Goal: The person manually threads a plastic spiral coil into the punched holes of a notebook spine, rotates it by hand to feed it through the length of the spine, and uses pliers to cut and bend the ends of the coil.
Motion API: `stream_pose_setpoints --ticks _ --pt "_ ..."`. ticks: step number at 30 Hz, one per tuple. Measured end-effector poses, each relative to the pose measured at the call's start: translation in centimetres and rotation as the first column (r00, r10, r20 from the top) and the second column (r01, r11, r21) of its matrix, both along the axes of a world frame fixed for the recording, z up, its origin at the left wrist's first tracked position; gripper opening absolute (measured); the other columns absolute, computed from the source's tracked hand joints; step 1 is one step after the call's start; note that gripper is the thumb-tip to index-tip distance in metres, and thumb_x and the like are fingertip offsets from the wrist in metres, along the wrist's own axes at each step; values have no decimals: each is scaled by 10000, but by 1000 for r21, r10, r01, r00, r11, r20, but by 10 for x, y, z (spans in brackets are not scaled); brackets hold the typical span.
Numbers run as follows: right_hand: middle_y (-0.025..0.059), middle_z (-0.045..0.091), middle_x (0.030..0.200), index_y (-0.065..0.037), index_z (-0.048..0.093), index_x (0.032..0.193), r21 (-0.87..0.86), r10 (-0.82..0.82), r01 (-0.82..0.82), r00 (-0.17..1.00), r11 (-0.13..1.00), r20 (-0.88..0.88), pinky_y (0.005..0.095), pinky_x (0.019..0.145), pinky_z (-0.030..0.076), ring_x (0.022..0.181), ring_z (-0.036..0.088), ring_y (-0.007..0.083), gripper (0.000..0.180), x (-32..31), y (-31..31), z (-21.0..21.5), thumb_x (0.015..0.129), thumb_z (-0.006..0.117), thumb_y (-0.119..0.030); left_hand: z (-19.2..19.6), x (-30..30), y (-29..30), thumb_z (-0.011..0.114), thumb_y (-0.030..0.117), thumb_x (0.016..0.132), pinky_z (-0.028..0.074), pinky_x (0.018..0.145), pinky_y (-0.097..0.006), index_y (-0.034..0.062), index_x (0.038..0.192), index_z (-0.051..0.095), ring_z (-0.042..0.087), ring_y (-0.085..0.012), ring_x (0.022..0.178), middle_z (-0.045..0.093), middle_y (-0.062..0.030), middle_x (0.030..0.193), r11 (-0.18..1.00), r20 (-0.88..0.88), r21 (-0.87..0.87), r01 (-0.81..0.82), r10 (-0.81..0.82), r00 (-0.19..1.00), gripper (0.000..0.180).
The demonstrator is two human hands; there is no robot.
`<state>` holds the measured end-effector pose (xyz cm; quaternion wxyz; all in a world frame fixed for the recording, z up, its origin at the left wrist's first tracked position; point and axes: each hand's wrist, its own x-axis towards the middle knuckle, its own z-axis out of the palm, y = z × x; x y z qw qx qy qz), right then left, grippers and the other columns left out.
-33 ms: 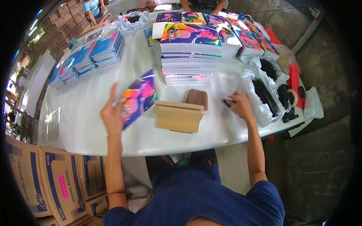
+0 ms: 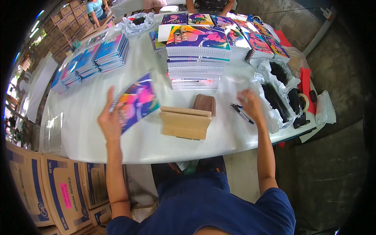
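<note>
Spiral notebook [image 2: 136, 101] with a bright cover (tilted, lifted off the white table [image 2: 98, 113]) is held at its left edge by the left hand [image 2: 110, 119], fingers up. Right hand [image 2: 250, 105] rests spread on the table, touching a pen [image 2: 241, 112], near the wooden block [image 2: 185, 123].

No visible change since earlier.
</note>
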<state>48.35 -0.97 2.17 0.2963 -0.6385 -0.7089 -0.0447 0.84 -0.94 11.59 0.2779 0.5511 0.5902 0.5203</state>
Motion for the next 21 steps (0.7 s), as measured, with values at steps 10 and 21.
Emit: stream_pose_setpoints --ticks 10,21 --pt "120 666 657 29 666 728 -376 -180 -51 814 925 -552 258 533 576 547 650 165 429 -41 162 166 737 846 -360 -93 -56 -11 769 176 761 270 1117 -587 288 1454 426 258 -404 1429 359 -79 1539 902 -775 -397 168 -428 466 781" --pt "74 627 724 44 627 796 -422 -243 1 819 907 -520 287 558 611 616 644 164 428 -51 157 183 681 891 -273 -33 27 42 738 102 810 210 1143 -556 218 1418 492 197 -400 1456 328 -61 1560 911 -495 218 350 -206 844 666"
